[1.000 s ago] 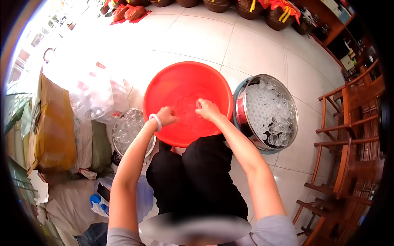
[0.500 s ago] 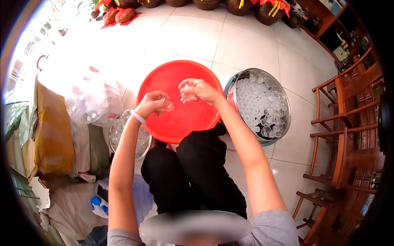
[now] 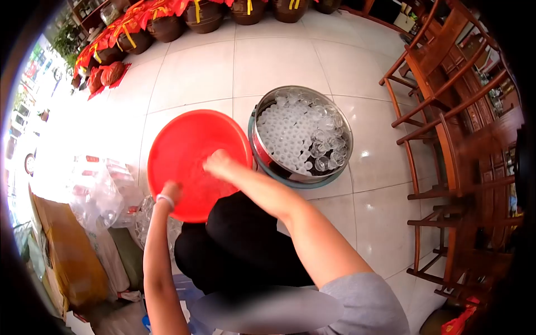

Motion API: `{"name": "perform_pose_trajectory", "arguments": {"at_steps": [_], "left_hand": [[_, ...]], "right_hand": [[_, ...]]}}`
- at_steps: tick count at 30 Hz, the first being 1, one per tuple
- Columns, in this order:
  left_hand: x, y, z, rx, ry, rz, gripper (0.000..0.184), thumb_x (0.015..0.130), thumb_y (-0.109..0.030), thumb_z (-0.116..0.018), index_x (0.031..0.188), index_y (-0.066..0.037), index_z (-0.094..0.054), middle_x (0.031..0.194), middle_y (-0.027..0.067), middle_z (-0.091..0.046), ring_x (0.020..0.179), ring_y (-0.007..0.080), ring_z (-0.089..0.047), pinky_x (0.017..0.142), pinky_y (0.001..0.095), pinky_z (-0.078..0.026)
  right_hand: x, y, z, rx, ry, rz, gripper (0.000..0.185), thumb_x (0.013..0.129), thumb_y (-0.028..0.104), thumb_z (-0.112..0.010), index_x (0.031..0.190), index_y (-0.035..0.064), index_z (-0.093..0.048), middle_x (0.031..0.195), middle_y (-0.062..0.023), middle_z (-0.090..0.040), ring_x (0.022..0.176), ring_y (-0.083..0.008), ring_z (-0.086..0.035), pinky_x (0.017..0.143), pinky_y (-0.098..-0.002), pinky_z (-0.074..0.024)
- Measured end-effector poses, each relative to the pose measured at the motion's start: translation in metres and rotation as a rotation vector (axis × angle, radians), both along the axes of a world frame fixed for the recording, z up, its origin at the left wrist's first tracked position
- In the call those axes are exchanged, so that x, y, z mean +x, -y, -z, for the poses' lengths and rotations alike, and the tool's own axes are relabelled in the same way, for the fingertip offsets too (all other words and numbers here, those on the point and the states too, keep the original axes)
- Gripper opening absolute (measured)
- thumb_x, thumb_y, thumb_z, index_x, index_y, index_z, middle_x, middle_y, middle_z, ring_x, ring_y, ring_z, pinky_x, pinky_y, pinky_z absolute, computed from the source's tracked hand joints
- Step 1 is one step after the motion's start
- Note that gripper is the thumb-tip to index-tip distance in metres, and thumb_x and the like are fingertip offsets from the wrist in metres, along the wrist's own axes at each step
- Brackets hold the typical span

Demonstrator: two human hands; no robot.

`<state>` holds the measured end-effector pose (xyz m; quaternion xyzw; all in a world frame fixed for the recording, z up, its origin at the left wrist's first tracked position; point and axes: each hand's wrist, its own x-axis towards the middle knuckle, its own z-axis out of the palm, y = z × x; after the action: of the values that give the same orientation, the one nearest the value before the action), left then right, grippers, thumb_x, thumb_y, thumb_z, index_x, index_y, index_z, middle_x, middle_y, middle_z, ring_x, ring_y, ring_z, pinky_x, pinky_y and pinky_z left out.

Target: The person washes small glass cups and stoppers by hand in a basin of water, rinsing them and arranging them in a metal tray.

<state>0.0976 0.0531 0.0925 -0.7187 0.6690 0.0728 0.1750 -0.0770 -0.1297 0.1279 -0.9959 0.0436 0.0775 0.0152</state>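
A wide red basin [image 3: 167, 134] stands before my knees. My right hand [image 3: 220, 163] is over its middle with the fingers pointing down, smeared by motion. At the basin's lower left rim is my left hand [image 3: 171, 192], with a pale band at the wrist; its fingers are blurred too. Whether either hand holds anything is hidden. To the right, a round metal pot [image 3: 254, 131] holds many small clear cups [image 3: 285, 128], packed in rows on the left and lying loosely on the right. More clear items [image 3: 146, 223] sit partly hidden beside my left forearm.
Plastic bags [image 3: 97, 195] and a brown carton [image 3: 67, 240] crowd the left side. Wooden chairs [image 3: 441, 134] line the right. Brown jars [image 3: 204, 17] with red covers stand along the far side of the tiled floor [image 3: 195, 67].
The view has swung right. Both hands held small clear cups up over the basin; now they are lower and apart, the left at the rim, the right over the middle.
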Motion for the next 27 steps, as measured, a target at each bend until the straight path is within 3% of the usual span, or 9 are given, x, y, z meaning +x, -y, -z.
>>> {"name": "perform_pose_trajectory", "arguments": {"at_steps": [2, 3, 6, 10, 11, 14, 19, 21, 27], "left_hand": [[-0.034, 0.008, -0.065, -0.179, -0.745, -0.513, 0.013, 0.075, -0.011, -0.057, 0.085, -0.002, -0.056, 0.072, 0.0135, -0.063, 0.062, 0.0157, -0.062, 0.043, 0.0237, -0.042], [-0.048, 0.013, -0.086, -0.352, -1.488, -1.051, 0.013, 0.072, -0.011, -0.060, 0.082, -0.002, -0.057, 0.072, 0.0138, -0.063, 0.060, 0.0158, -0.061, 0.044, 0.0242, -0.043], [-0.043, 0.010, -0.067, -0.308, -0.953, -0.791, 0.019, 0.067, -0.008, -0.065, 0.082, -0.001, -0.057, 0.069, 0.0102, -0.061, 0.051, 0.0144, -0.056, 0.043, 0.0245, -0.042], [-0.060, 0.021, -0.092, -0.424, -1.200, -1.016, 0.036, 0.062, -0.010, -0.069, 0.091, -0.002, -0.050, 0.071, 0.0085, -0.059, 0.058, 0.0189, -0.058, 0.052, 0.0307, -0.047], [-0.063, 0.025, -0.077, -0.553, -0.920, -0.817, 0.038, 0.061, -0.011, -0.070, 0.090, -0.001, -0.047, 0.072, 0.0113, -0.059, 0.065, 0.0261, -0.060, 0.058, 0.0340, -0.049], [-0.075, 0.052, -0.089, -0.605, -0.624, -0.482, 0.040, 0.060, -0.013, -0.071, 0.092, 0.001, -0.050, 0.079, 0.0139, -0.059, 0.066, 0.0277, -0.061, 0.060, 0.0350, -0.050], [-0.115, 0.134, -0.165, -0.631, -0.993, -0.499, 0.046, 0.061, -0.016, -0.070, 0.102, 0.000, -0.057, 0.097, 0.0194, -0.056, 0.079, 0.0312, -0.060, 0.070, 0.0384, -0.048], [-0.130, 0.172, -0.170, -0.617, -0.895, -0.360, 0.045, 0.063, -0.010, -0.068, 0.104, 0.000, -0.056, 0.092, 0.0107, -0.058, 0.071, 0.0144, -0.059, 0.060, 0.0277, -0.048], [-0.183, 0.267, -0.150, -0.591, -0.615, -0.072, 0.043, 0.062, -0.019, -0.064, 0.102, -0.004, -0.056, 0.097, 0.0131, -0.060, 0.092, 0.0301, -0.055, 0.081, 0.0384, -0.044]], "right_hand": [[-0.009, -0.006, -0.032, 0.794, 0.258, 0.445, 0.033, 0.075, 0.034, -0.058, 0.101, 0.0144, -0.055, 0.086, -0.0115, -0.058, 0.088, -0.0295, -0.058, 0.071, -0.0420, -0.0455], [-0.015, 0.000, -0.056, 0.799, 0.367, 0.417, 0.031, 0.075, 0.033, -0.059, 0.099, 0.0131, -0.056, 0.086, -0.0117, -0.057, 0.088, -0.0297, -0.057, 0.071, -0.0412, -0.0456], [-0.037, 0.020, -0.093, 0.903, 0.631, 0.335, 0.031, 0.071, 0.027, -0.067, 0.095, 0.0098, -0.057, 0.086, -0.0113, -0.054, 0.083, -0.0272, -0.056, 0.072, -0.0386, -0.0465], [-0.099, 0.107, -0.118, 0.861, 0.710, 0.482, 0.036, 0.068, 0.021, -0.067, 0.100, 0.0053, -0.058, 0.089, -0.0123, -0.056, 0.086, -0.0214, -0.056, 0.078, -0.0368, -0.0475], [-0.120, 0.135, -0.115, 0.952, 0.718, 0.481, 0.039, 0.067, 0.018, -0.066, 0.102, 0.0045, -0.057, 0.089, -0.0136, -0.058, 0.088, -0.0213, -0.058, 0.079, -0.0359, -0.0479], [-0.184, 0.194, -0.100, 0.479, 0.578, 0.692, 0.048, 0.064, 0.022, -0.066, 0.107, 0.0040, -0.055, 0.100, -0.0148, -0.060, 0.094, -0.0262, -0.058, 0.080, -0.0356, -0.0462], [-0.221, 0.230, -0.065, 0.167, 0.493, 0.749, 0.046, 0.066, 0.027, -0.069, 0.107, 0.0112, -0.056, 0.100, -0.0079, -0.059, 0.094, -0.0266, -0.054, 0.082, -0.0375, -0.0431], [-0.220, 0.231, -0.062, 0.142, 0.453, 0.749, 0.046, 0.066, 0.028, -0.069, 0.106, 0.0110, -0.056, 0.101, -0.0075, -0.059, 0.096, -0.0261, -0.053, 0.083, -0.0375, -0.0423], [-0.222, 0.234, -0.036, 0.043, 0.414, 0.748, 0.042, 0.065, 0.026, -0.072, 0.102, 0.0115, -0.059, 0.101, -0.0056, -0.055, 0.102, -0.0243, -0.048, 0.087, -0.0381, -0.0390]]}}
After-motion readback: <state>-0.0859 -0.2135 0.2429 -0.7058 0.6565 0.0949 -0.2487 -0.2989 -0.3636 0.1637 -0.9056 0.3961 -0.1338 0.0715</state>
